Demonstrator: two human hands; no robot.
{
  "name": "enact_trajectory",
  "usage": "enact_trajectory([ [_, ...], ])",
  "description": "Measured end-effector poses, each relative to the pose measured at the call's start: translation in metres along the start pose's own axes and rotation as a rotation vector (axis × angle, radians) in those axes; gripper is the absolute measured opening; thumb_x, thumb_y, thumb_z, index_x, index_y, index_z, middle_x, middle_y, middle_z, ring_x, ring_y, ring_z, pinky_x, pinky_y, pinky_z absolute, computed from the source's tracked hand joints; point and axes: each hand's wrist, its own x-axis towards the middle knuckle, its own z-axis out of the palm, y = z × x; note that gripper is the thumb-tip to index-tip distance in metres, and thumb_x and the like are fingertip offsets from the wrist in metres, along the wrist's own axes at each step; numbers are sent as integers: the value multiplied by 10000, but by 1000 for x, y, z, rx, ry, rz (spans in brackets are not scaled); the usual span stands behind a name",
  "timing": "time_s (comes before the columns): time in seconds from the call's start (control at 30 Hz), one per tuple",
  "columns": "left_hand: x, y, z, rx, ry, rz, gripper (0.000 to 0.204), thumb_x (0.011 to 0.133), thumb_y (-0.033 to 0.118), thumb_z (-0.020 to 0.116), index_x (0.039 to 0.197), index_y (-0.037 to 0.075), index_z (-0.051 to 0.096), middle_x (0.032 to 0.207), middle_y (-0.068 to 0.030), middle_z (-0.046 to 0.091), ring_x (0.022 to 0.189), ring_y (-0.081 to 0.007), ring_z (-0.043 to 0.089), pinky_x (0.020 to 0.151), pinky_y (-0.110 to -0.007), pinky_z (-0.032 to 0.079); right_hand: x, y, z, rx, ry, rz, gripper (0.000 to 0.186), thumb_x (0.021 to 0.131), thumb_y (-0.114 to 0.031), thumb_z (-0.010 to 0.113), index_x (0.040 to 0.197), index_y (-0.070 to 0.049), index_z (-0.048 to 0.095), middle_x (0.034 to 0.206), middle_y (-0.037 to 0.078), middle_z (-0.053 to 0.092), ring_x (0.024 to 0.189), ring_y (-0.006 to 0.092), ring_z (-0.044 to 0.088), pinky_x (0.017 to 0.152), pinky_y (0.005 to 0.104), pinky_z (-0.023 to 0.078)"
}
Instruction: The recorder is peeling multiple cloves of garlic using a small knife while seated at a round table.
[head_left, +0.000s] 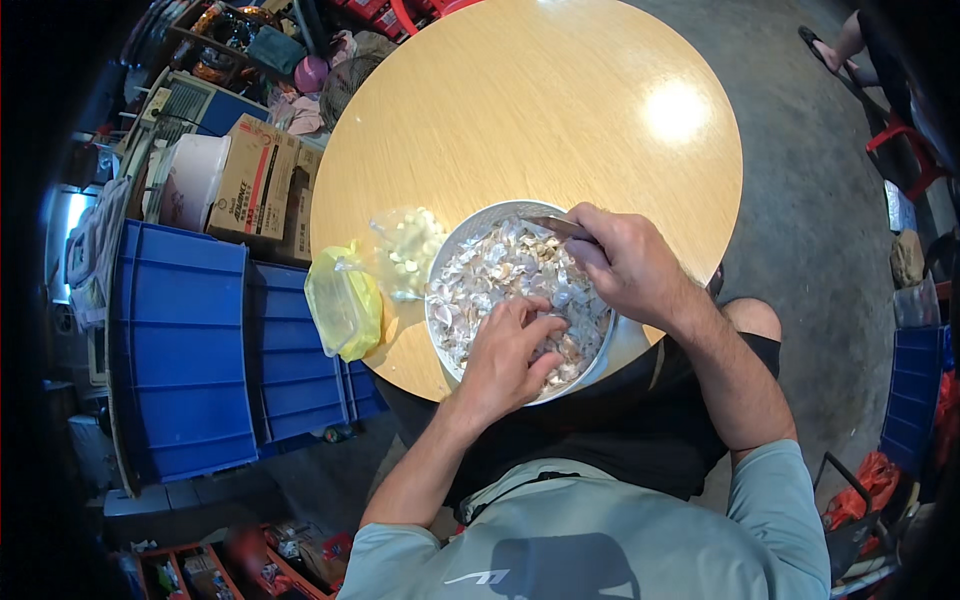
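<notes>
A round white basket (pixel 437 330) full of papery garlic skins (pixel 510 270) sits at the near edge of the table. In my right hand (pixel 635 260), above the basket's far right side, is a small knife (pixel 553 225), its blade pointing left over the skins. My left hand (pixel 510 350) reaches into the near side of the basket with its fingers apart, touching the skins; its fingertips are partly hidden among them. Left of the basket lies a clear plastic bag with pale peeled garlic cloves (pixel 412 245). Beside it is a yellow bag (pixel 368 318) with a clear plastic container (pixel 338 300).
The round wooden table (pixel 520 100) stretches away from me. Large blue bins (pixel 185 350) stand on the left, below cardboard boxes (pixel 255 190). At the far right a person's leg (pixel 845 50) and a red stool (pixel 905 145) show.
</notes>
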Motion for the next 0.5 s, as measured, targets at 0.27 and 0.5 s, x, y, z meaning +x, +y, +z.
enact_trajectory([
  [0.27, 7, -26, -1, -17, 278, -73, 130, 830, -36, 677, 943, 25, 660, 934, -157, 643, 828, -341, 660, 727, -391, 532, -1, -2, -1, 11, -23, 31, 146, 917, -69, 596, 1032, 20, 584, 830, 228, 672, 804, 355, 705, 712, 454, 559],
  [0.5, 10, -10, -21, 82, 445, -81, 227, 801, -59, 657, 1015, 17, 655, 946, -155, 645, 822, -324, 653, 787, -402, 502, 0, -6, -6, 75, -50, 41, 225, 899, -46, 517, 1097, 54, 558, 859, 257, 661, 840, 364, 701, 781, 455, 562],
])
